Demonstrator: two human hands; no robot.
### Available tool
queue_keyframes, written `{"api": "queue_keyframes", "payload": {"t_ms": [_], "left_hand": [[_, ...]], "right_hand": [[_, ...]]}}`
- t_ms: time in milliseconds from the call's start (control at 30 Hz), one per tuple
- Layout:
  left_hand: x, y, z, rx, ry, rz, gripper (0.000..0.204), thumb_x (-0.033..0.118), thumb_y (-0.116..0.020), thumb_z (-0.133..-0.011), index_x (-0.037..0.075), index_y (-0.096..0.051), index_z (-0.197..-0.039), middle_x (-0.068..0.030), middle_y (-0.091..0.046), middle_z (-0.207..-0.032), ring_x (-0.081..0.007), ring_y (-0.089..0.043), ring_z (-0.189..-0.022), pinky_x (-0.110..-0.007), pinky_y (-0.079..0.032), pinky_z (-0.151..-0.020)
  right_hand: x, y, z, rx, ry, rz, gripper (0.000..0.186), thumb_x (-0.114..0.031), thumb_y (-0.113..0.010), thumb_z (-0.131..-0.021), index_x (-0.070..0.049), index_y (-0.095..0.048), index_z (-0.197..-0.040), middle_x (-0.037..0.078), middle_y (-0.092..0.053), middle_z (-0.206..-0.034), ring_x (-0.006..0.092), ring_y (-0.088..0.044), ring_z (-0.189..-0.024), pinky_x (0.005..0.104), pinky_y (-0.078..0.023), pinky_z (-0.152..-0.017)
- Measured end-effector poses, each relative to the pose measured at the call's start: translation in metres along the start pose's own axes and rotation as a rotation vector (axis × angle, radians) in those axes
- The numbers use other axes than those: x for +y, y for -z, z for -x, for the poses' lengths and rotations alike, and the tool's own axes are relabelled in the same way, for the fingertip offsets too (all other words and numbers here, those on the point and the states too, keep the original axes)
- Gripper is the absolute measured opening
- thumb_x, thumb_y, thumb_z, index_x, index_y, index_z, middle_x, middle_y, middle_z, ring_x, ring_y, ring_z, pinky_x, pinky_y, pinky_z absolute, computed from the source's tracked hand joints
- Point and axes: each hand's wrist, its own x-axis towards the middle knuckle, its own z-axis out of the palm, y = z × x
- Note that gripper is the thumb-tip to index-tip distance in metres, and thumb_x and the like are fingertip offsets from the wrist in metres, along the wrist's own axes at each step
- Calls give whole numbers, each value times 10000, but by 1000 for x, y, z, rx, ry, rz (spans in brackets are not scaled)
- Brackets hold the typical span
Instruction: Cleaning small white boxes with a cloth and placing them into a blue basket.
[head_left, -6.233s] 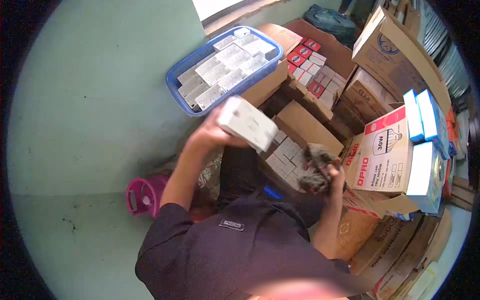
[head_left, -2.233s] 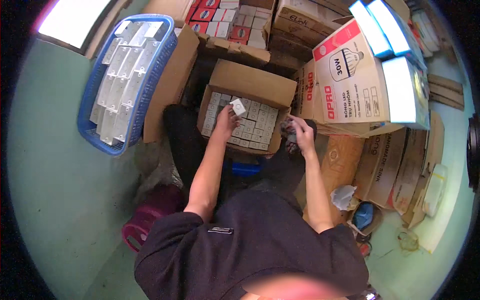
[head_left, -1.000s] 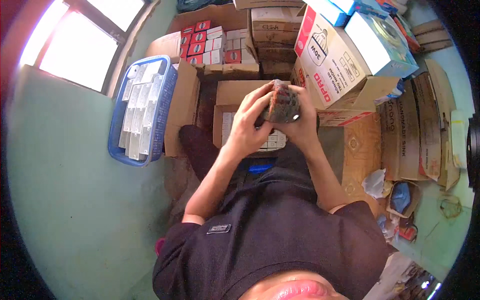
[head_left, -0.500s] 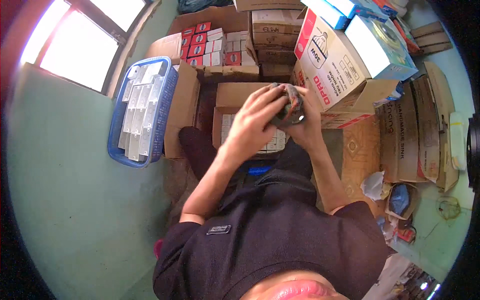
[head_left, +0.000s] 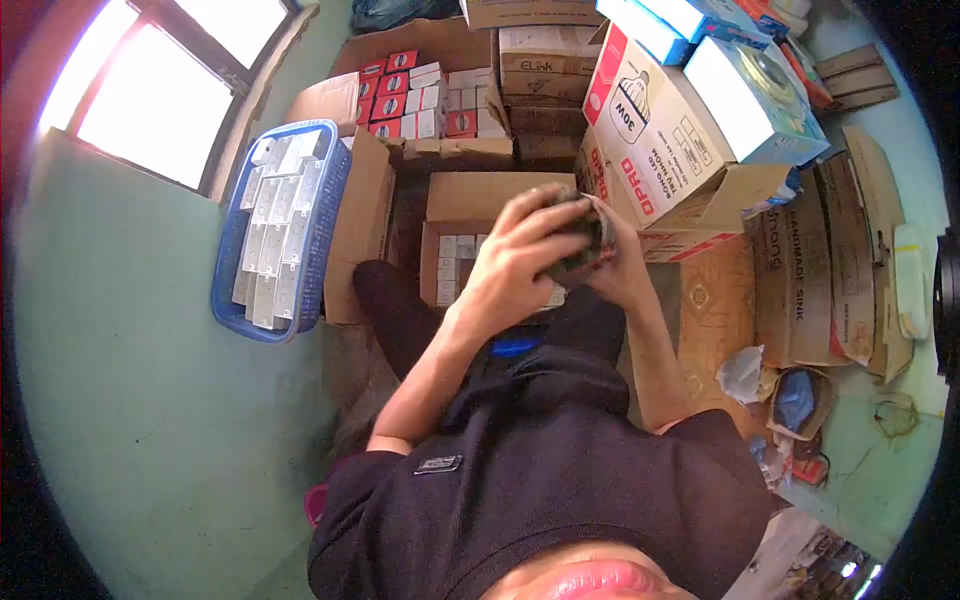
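Both hands hold a dark, crumpled cloth-like bundle (head_left: 578, 262) with reddish patches, raised in front of me. My left hand (head_left: 515, 250) lies over its left side and top, fingers curved around it. From the right, my right hand (head_left: 622, 265) grips it, with most of those fingers hidden behind. Whether something is wrapped inside I cannot make out. Below the hands stands an open cardboard box (head_left: 480, 190) holding white square pieces (head_left: 446, 268) in rows, partly covered by my arms and the bundle.
To the left, a blue plastic basket (head_left: 222, 308) holds several white rectangular boxes (head_left: 266, 248). Behind, a carton (head_left: 455, 150) contains red-and-white small boxes (head_left: 390, 105). A large printed carton (head_left: 655, 130) stands at right, with flattened cardboard (head_left: 815, 270) beyond and my legs below.
The bundle has turned in my hands and its glossy spot no longer shows. My left fingers have spread further over it, and both hands have shifted slightly downward.
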Motion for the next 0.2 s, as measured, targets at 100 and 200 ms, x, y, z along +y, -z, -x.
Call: {"api": "queue_keyframes", "payload": {"t_ms": [100, 200], "left_hand": [[-1, 10, 16, -168, 72, 137, 394, -79, -672, -668, 33, -787, -1027, -105, -698, -1345, -332, -620, -1269, -425, -531, -1056], [-18, 36, 37, -374, 301, 243, 372, -6, -732, -663, 28, -803, -1026, -122, -741, -1260, -314, -667, -1197, -396, -547, -1019]], "right_hand": [[-2, 13, 4, 22, 8, 375, 673, -132, -876, -819, -61, -595, -1427, 106, -698, -1299, 194, -665, -1176, 362, -537, -1005], [31, 22, 17, 56, -118, 19, 713, -290, -841, -880, -88, -542, -1494, 144, -663, -1410, 339, -690, -1188, 401, -534, -1051]]}}
